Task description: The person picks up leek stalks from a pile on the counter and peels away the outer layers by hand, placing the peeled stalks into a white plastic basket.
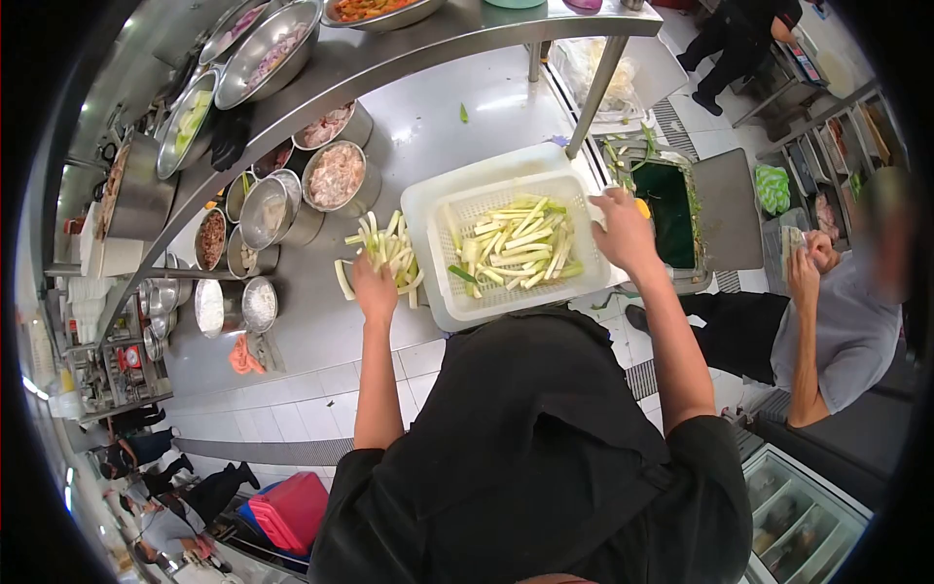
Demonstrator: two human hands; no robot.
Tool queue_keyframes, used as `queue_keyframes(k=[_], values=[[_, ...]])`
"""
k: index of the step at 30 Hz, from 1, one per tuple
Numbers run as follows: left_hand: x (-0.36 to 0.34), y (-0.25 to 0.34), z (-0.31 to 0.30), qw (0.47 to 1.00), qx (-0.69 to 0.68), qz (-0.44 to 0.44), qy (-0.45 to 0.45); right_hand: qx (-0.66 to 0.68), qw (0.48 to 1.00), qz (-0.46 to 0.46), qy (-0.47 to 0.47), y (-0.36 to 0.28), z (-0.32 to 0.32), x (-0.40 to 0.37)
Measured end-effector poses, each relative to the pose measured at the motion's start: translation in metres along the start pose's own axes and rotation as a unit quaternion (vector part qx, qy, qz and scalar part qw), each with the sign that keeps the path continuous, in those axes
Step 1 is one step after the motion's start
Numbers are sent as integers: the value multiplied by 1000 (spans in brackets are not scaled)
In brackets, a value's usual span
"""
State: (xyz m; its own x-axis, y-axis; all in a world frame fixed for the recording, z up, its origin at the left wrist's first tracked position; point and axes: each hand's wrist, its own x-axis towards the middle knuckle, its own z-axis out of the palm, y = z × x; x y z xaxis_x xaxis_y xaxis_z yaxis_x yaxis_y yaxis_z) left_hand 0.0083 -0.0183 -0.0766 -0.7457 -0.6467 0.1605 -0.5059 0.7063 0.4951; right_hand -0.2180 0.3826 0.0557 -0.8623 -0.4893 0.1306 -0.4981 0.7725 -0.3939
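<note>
In the head view, the left hand (374, 290) is closed around a bunch of pale green-and-white vegetable strips (387, 248) on the stainless steel counter (321, 331), just left of the white perforated plastic basket (506, 300), probably to keep them gathered. The right hand (623, 232) curls over the basket's right rim, seemingly steadying it near the counter's front edge. More cut strips fill the basket. Round steel pots (336, 175) line the counter's left side.
</note>
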Motion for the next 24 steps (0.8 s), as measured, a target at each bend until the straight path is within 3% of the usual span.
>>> queue_keyframes(k=[2,3,6,8,11,13,14,16,17,20,22,23,24], values=[[-6,-13,21,998,48,-13,-30,95,993,-49,-42,-3,33,14],[-6,-13,25,993,97,-24,-57,105,990,-74,-60,-9,51,21],[-3,1,14,992,74,-35,-97,95,987,-101,-78,-25,105,38],[-5,19,2,994,70,-21,-78,72,989,-105,-79,-28,131,40],[-5,38,-14,999,23,26,-32,23,996,-87,-9,-32,143,39],[-9,53,-24,998,-21,59,-7,-100,972,-71,-202,-30,135,39],[-11,65,-27,995,-61,75,1,-103,972,-69,-201,-27,133,33],[-11,89,-29,989,-108,101,11,-111,974,-175,-94,-18,128,20],[-13,99,-28,984,-127,126,1,-117,974,-171,-90,-14,125,18],[-14,136,-26,967,-194,154,-49,-71,979,-184,-50,-28,109,16],[-17,163,-20,939,-295,123,-123,122,979,-109,-124,-62,71,13],[-19,174,-13,939,-295,124,-125,122,979,-107,-124,-74,64,10],[-20,183,-8,888,-411,68,-196,212,960,-126,-131,-86,58,6]])
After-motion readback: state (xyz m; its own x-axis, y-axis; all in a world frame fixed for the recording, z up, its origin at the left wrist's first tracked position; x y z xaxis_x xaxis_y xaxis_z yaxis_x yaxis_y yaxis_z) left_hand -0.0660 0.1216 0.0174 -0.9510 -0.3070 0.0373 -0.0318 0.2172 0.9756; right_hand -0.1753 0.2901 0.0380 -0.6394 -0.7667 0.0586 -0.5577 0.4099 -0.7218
